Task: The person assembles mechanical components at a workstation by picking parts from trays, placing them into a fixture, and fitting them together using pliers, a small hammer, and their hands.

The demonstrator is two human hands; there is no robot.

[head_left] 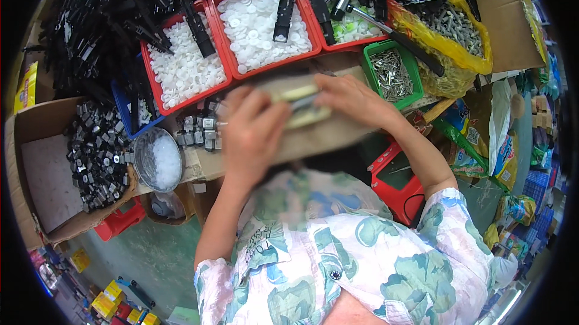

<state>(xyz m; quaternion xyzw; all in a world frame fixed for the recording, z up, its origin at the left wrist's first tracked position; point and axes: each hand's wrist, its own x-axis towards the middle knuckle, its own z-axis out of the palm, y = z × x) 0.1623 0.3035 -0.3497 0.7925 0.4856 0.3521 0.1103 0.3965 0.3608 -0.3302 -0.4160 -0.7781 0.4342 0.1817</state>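
Working a blurred yellowish piece (297,94), we seemingly pinch it in our right grip (354,100); left grip (250,129) beside it unclear; steadiness seems needed next.

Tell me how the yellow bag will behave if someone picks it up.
The yellow bag is probably floppy, since its thin wall looks creased and bulges around its load. It is likely heavy for its size, being packed with metal-looking pieces. Those could well spill if it tips, as its mouth gapes open.
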